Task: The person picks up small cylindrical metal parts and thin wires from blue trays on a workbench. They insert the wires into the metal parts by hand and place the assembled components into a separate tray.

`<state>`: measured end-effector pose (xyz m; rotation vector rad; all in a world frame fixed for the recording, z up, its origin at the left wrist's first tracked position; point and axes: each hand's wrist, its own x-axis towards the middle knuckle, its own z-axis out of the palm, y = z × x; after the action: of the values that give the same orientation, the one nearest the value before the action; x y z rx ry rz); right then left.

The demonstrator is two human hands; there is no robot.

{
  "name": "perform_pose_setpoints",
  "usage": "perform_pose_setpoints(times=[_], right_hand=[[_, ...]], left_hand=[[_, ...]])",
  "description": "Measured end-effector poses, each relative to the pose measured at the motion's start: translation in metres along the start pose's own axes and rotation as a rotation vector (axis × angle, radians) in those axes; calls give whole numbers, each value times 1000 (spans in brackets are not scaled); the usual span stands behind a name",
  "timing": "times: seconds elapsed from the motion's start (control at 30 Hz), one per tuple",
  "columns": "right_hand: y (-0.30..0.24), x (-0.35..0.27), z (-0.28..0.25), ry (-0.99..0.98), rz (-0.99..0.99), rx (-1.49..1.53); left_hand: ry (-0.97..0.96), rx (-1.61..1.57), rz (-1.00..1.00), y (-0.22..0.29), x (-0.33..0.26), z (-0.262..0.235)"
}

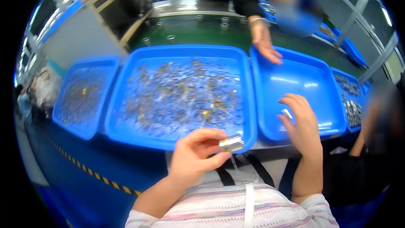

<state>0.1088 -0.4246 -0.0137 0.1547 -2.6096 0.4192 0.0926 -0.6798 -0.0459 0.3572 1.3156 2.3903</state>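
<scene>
Hands work at the near edge of a row of blue trays. The left hand [196, 154] is curled around a small silver cylinder [231, 143], pinching it between thumb and fingertips just in front of the near rim of the large middle tray [249, 101]. The cylinder sits at the tips of the fingers, lying roughly level, its shiny end facing right. The right hand [301, 122] is raised over the near left corner of the next tray to the right [325, 97], fingers bent, grasping a small pale metal piece [287, 113] between thumb and forefinger. The two hands are near each other but apart.

The middle tray is spread with a thin, tangled layer of small metal rings and clips [181, 93], some silvery and some brassy. The tray under the right hand shows mostly bare blue floor. A smaller tray on the far left [107, 65] holds a darker scatter of similar small parts, and a further tray at the far right [352, 101] holds rows of greyish pieces.

Beyond the trays runs a green belt [190, 31] with a few small metal cups standing on it. Another person's hand [265, 42], coming out of a dark sleeve from across the bench, hangs open with fingers down over the far left corner of the right-hand tray. The person's own striped pale sleeves [261, 211] fill the lower edge.
</scene>
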Motion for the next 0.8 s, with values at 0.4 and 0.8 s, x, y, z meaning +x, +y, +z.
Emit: perform_pose_setpoints(times=[0.4,0.8], right_hand=[[88,119,25,69,50,342],[27,110,10,127,-147,186]], left_hand=[[-44,-22,1,1,13,0],[26,-14,1,5,11,-11]])
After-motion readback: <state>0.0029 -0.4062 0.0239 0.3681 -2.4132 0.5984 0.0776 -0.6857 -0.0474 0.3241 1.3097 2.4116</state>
